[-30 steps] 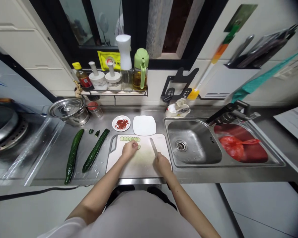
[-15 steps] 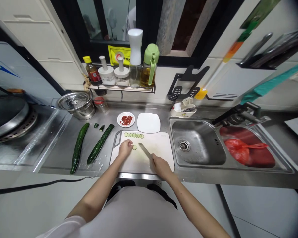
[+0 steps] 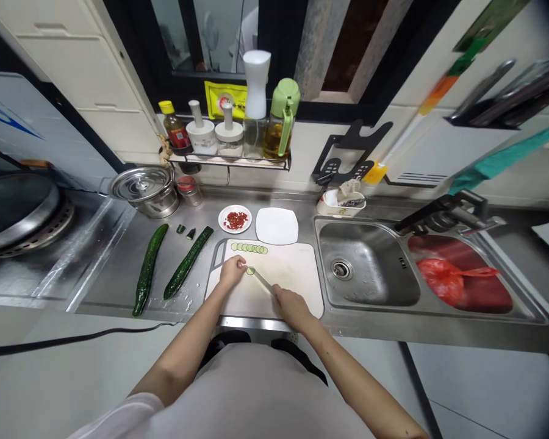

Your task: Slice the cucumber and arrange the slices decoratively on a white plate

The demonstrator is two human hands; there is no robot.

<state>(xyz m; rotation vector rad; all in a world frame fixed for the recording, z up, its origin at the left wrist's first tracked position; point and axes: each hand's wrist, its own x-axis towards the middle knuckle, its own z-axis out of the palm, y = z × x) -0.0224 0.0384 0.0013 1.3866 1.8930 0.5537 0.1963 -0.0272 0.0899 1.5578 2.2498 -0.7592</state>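
Note:
My right hand (image 3: 293, 308) is wrapped round the handle of a kitchen knife (image 3: 264, 281), whose blade points up and left over the white cutting board (image 3: 297, 268). The blade's tip lies at a single round cucumber slice (image 3: 251, 271). Just left of that slice is my left hand (image 3: 232, 272), its fingers curled together; whether anything is pinched in them is too small to see. A row of overlapping cucumber slices (image 3: 249, 248) lies along the board's far edge. Left of the board rest a cut cucumber (image 3: 188, 263), a longer cucumber (image 3: 150, 268) and two small end pieces (image 3: 191, 234).
Behind the board stand a plate of chopped red bits (image 3: 235, 219) and a white square plate (image 3: 277, 225). A steel sink (image 3: 370, 262) is on the right, with a red plastic bag (image 3: 441, 280) in its second basin. A lidded pot (image 3: 146, 192) stands back left, under a condiment shelf (image 3: 238, 162).
The knife has moved left and its blade tip has come to the single cucumber slice. My left hand stays beside that slice. The whole view has shifted slightly.

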